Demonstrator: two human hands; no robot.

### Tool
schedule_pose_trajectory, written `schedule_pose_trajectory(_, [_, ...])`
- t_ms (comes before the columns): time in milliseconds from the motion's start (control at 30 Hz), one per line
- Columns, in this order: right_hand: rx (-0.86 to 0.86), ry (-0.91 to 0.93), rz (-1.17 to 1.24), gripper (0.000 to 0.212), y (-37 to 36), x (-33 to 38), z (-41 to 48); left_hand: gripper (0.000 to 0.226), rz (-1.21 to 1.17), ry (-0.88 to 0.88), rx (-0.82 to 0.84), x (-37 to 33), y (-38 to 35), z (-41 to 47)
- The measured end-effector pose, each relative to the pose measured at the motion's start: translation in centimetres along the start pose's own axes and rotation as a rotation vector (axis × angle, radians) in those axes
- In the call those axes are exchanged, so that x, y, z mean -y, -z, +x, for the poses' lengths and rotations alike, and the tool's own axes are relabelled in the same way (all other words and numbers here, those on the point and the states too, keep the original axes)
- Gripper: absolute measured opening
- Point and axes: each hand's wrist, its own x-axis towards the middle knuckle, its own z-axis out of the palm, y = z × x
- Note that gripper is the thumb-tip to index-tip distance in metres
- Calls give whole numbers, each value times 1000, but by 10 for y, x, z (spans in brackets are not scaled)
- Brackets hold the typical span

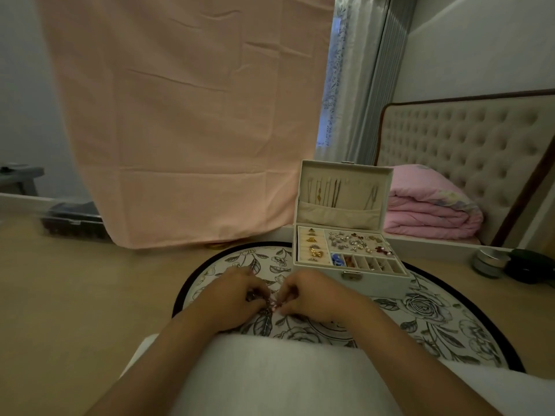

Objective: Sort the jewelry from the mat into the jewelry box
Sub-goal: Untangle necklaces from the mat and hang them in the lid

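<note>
Head view: my left hand (237,295) and right hand (312,295), fingers curled, together pinch a small dark jewelry piece (268,307) over the near middle of the round black-rimmed floral mat (435,319). Cream hinged jewelry box (324,276), lid upright, trays part-filled, stands at the mat's far edge.

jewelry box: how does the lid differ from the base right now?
The lid stands upright and open; the base lies flat on the mat. The lid carries hanging chains above a fabric pocket; the base is split into compartments holding rings and small pieces. Both are the same cream colour.
</note>
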Motion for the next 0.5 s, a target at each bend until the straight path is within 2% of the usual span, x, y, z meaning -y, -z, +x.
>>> schedule_pose_trajectory(167, [3,-85,-66,13,11,-15,-11,30,10,-24,33,-3,-4,1])
schedule_pose_trajectory(300, [-1,-196,-337,21,24,-24,-22,50,27,-25,83,-13,-10,2])
schedule_pose_trajectory(367, [-43,-144,-399,31,19,-23,-24,59,41,-31,92,-19,-13,4])
schedule_pose_trajectory(433, [-82,-21,-300,45,6,-22,-23,63,39,-30,101,-25,-14,5])
schedule_pose_trajectory(500, [-86,62,-207,43,-3,-25,-23,64,27,-18,103,-29,-14,6])
